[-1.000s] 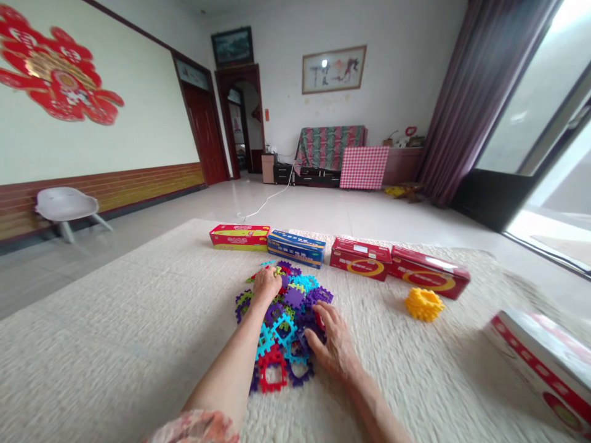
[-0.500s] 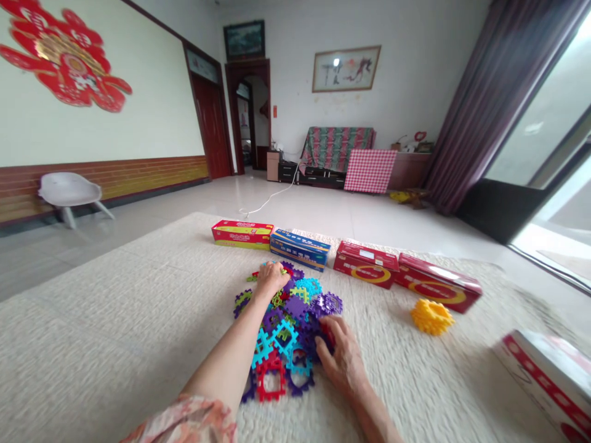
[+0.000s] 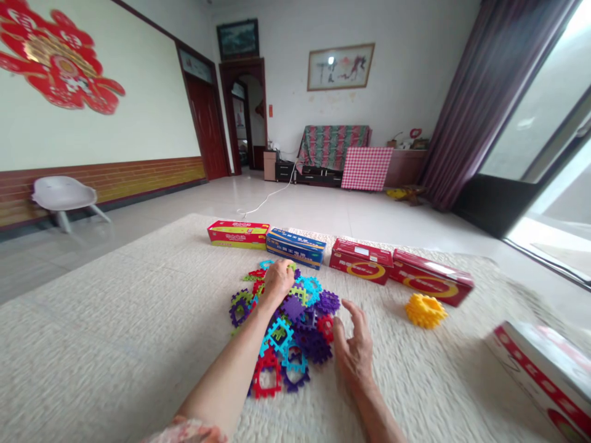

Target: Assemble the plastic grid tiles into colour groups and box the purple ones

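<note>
A heap of interlocking plastic pieces (image 3: 294, 307) in purple, turquoise, red and yellow-green lies on the pale mat. My left hand (image 3: 278, 280) reaches over the far side of the heap, its fingers closed on a yellow-green interlocking piece (image 3: 292, 266) that shows only in part. Just right of the heap, my right hand (image 3: 355, 344) is open, thumb and fingers apart, holding nothing. A red piece (image 3: 325, 327) lies close to its thumb. Off to the right, several yellow interlocking pieces (image 3: 425, 311) sit together in a stack.
Behind the heap stand a red-and-yellow box (image 3: 239, 235), a blue box (image 3: 295, 248) and two dark red boxes (image 3: 361, 261). A white-and-red box (image 3: 545, 369) is at the right front. The textured mat (image 3: 120, 332) spreads under everything; a white chair (image 3: 64, 195) stands far left.
My right hand has drawn away from the heap's right side and opened. My left hand has shifted slightly right, and the yellow-green piece shows past its fingers. The view has shifted a little.
</note>
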{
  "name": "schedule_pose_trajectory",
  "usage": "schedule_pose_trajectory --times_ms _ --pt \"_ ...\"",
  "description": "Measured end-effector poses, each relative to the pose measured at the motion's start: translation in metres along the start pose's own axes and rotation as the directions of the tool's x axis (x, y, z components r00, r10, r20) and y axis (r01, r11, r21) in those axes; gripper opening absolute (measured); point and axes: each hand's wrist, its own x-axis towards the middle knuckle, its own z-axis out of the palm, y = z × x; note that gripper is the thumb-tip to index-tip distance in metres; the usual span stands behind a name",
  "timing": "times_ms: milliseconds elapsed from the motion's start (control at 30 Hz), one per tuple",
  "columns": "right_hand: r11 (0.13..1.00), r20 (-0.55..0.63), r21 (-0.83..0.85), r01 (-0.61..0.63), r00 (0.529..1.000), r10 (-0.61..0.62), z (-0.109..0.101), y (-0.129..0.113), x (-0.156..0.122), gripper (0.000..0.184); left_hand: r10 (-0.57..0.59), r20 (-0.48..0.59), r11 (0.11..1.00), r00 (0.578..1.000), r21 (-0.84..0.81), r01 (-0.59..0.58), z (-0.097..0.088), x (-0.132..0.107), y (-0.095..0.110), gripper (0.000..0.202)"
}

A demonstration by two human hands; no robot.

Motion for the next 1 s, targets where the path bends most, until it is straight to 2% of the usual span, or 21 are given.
schedule_pose_trajectory --times_ms 133,233,367,433,500,567,633,733,833,933,1000 --pt "0.999 -0.078 -0.030 0.026 0.997 -0.028 -0.004 0.003 0.004 0.038 0.131 0.016 0.987 0.991 -0.094 -0.129 0.011 -0.015 0.041 0.034" --pt "0.999 -0.057 -0.033 0.030 0.998 -0.032 -0.003 0.008 0.004 0.039 0.208 0.071 0.965 0.976 -0.181 -0.192 0.020 -0.023 0.060 0.035" --pt "0.997 0.014 0.016 -0.071 0.997 0.071 0.000 0.016 0.003 0.041 0.175 0.116 0.963 0.978 -0.228 -0.145 0.026 -0.030 0.070 0.035" --pt "0.991 -0.050 0.053 -0.127 0.990 0.129 -0.002 0.018 0.005 0.043 0.143 0.124 0.966 0.982 -0.234 -0.111 0.029 -0.034 0.076 0.035" --pt "0.991 -0.171 0.048 -0.123 0.977 0.130 -0.006 0.019 0.008 0.044 0.154 0.165 0.960 0.974 -0.259 -0.108 0.032 -0.039 0.084 0.032" --pt "0.998 -0.265 -0.009 -0.058 0.963 0.053 -0.011 0.018 0.012 0.042 0.203 0.243 0.945 0.949 -0.302 -0.124 0.035 -0.043 0.091 0.027" --pt "0.997 -0.288 -0.078 0.022 0.957 -0.044 -0.015 0.018 0.015 0.038 0.221 0.273 0.939 0.936 -0.318 -0.129 0.033 -0.042 0.091 0.026" --pt "0.989 -0.238 -0.125 0.075 0.966 -0.103 -0.015 0.019 0.014 0.031 0.137 0.167 0.972 0.976 -0.214 -0.100 0.020 -0.030 0.071 0.031" --pt "0.989 -0.194 -0.133 0.065 0.977 -0.091 -0.011 0.022 0.012 0.029 0.014 0.113 0.999 0.993 0.034 -0.018 -0.001 -0.009 0.031 0.031" --pt "0.988 -0.180 -0.143 0.064 0.980 -0.089 -0.009 0.025 0.011 0.028 -0.121 0.170 0.962 0.978 0.265 0.073 -0.016 0.009 -0.010 0.030" --pt "0.987 -0.167 -0.147 0.069 0.981 -0.093 -0.008 0.027 0.012 0.027 -0.174 0.219 0.948 0.960 0.302 0.103 -0.017 0.017 -0.030 0.026"
